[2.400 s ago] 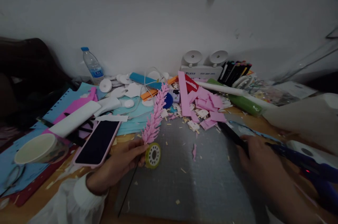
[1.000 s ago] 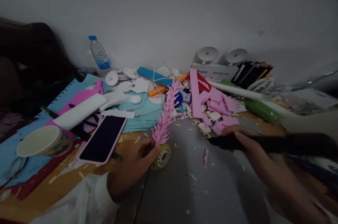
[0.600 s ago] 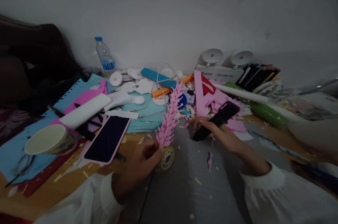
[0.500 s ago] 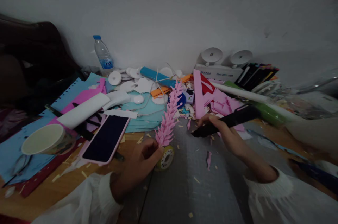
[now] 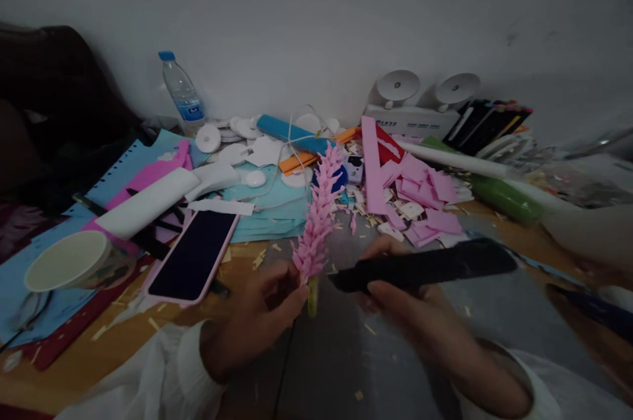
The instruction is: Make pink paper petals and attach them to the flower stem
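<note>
My left hand [image 5: 267, 301] pinches the lower end of a pink paper flower spike [image 5: 319, 209], which stands nearly upright with many small pointed petals. Just beneath those fingertips is a small roll of yellowish tape [image 5: 312, 298], seen edge-on; whether the hand also grips it is hard to tell. In my right hand [image 5: 410, 301] is a black utility knife [image 5: 430, 266]. It lies level, its slanted tip pointing left towards the foot of the spike, with a small gap between. Under both hands is a grey cutting mat [image 5: 356, 354].
A pink-cased phone [image 5: 195, 255] and a paper cup [image 5: 69, 260] are at the left. Behind stand a water bottle [image 5: 182, 90] and a white box [image 5: 415, 122]. Pink paper pieces [image 5: 420, 182] and scraps litter the back of the mat. A green roll [image 5: 507, 198] lies at right.
My right hand has brought the knife left and nearer to me, closer to the spike's base. The tape roll has turned from face-on to edge-on. The view has shifted slightly.
</note>
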`<state>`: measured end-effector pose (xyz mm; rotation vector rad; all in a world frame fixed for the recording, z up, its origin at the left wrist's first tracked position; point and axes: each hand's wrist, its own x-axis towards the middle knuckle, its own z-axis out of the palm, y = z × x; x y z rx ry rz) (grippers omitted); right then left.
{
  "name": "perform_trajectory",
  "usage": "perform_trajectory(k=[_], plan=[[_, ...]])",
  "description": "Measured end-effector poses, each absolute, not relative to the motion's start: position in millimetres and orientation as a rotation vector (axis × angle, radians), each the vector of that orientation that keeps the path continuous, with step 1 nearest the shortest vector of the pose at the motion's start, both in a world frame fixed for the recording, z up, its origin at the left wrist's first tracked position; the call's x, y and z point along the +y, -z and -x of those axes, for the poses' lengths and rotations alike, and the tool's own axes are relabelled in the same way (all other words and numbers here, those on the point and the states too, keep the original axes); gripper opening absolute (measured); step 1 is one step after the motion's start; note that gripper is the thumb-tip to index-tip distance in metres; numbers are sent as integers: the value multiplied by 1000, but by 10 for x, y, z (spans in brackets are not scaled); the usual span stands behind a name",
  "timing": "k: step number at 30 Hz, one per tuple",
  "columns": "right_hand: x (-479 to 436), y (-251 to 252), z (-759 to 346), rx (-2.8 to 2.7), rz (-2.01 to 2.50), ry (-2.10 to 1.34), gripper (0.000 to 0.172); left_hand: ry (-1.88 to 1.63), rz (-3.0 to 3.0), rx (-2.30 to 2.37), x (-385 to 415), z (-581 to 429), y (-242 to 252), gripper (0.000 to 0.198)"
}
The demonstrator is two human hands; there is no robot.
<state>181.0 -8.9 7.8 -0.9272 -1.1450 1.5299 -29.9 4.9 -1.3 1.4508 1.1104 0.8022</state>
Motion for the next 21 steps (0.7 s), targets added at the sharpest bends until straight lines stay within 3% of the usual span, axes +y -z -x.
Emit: perform_trajectory(k=[5,9,17,21], plan=[[-212,-51,-1784,-1330,1096,-1254,27,-811,-1529,1081,7,304,-10,16],[-226,-101,-1672,-1475,1167,-984,18,-796,-1460,1065,-16,289,-16,17],[-288,7,-1511,-1643,1060,-623,22,-783,-1326,992,-54,283,-26,17],[-263,-31,-1503,-1809,1060,-469,14,-773,-1341,1007,-68,294,0,15]])
